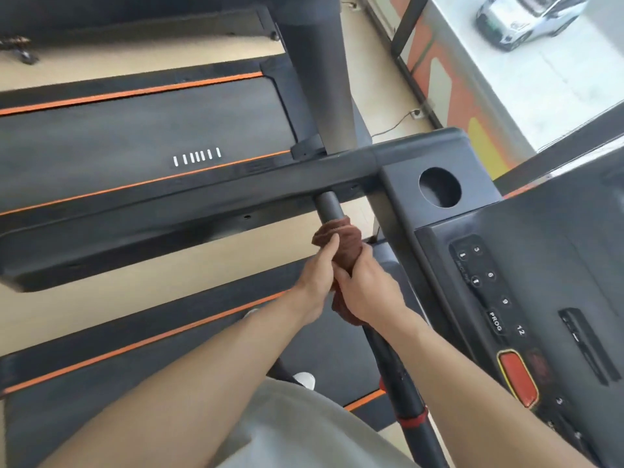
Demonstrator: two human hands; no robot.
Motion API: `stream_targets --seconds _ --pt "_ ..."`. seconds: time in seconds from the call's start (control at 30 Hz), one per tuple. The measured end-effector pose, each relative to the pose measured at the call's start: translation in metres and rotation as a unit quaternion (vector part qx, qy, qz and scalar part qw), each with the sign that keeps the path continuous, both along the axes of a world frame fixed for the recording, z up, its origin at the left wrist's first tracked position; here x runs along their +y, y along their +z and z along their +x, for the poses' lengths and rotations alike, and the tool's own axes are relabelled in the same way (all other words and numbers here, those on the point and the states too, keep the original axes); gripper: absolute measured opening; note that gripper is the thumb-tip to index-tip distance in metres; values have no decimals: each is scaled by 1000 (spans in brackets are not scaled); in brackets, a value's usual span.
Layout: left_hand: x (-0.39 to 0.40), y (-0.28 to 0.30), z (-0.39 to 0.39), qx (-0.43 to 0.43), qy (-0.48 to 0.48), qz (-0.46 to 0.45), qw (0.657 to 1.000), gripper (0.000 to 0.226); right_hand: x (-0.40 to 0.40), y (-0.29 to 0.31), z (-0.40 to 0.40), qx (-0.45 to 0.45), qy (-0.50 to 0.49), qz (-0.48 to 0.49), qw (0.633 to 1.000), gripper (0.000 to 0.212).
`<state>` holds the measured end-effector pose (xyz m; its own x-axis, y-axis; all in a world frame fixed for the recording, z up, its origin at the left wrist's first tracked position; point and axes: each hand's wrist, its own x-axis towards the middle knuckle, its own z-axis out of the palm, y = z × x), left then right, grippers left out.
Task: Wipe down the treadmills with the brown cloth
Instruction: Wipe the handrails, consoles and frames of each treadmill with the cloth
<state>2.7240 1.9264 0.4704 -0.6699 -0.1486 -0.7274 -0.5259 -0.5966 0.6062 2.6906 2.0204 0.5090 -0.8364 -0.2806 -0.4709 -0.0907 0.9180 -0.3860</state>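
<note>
A brown cloth [344,236] is wrapped around the black front handlebar [329,206] of the treadmill I stand on. My right hand [368,288] grips the bar through the cloth, fingers curled round it. My left hand [319,271] holds the cloth from the left, its index finger lying along the folds. The treadmill's console [526,275] with number buttons lies to the right. The bar continues toward me, black with a red band [410,418].
A second treadmill [141,130] with orange stripes lies beyond, its grey upright post [320,79] rising at centre. A side rail [169,214] crosses the view. A cup-holder hole [439,187] and red stop button [518,378] sit on the console. A window shows a car outside [526,18].
</note>
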Motion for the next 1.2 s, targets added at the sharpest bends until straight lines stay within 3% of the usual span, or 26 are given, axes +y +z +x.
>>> stream_targets --seconds 0.17,0.27,0.37,0.5,0.57,0.67,0.8,0.93,1.07,1.2 --pt "-48 -16 -24 -1 -25 3 1000 74 -37 -4 -25 58 0 -17 998 53" --pt "-61 -26 -17 -4 -21 2 1000 68 -49 -7 -35 84 4 -16 996 62" --pt "-65 -29 -10 -7 -11 -3 1000 59 -60 -9 -45 111 7 -17 994 56" --pt "-66 -28 -8 -21 -28 -31 999 77 -74 -8 -57 92 -54 -30 994 41" --pt "-70 -20 -11 -17 -16 -25 999 71 -73 -6 -65 50 -64 -47 996 45" --pt "-72 -13 -11 -25 -16 -36 999 64 -66 4 -82 -109 -93 -118 983 55" --pt "-66 -11 2 -29 -51 -87 994 94 -56 8 -86 -252 -149 -154 944 51" --pt "-49 -18 30 -35 -35 -99 994 103 -45 6 -80 -275 -85 -111 951 39" --pt "-28 2 62 -47 -44 -110 992 84 -22 10 -60 -298 -91 -102 945 32" --pt "-3 -4 81 -62 -42 -125 989 101 12 7 -39 -328 -106 -119 931 27"
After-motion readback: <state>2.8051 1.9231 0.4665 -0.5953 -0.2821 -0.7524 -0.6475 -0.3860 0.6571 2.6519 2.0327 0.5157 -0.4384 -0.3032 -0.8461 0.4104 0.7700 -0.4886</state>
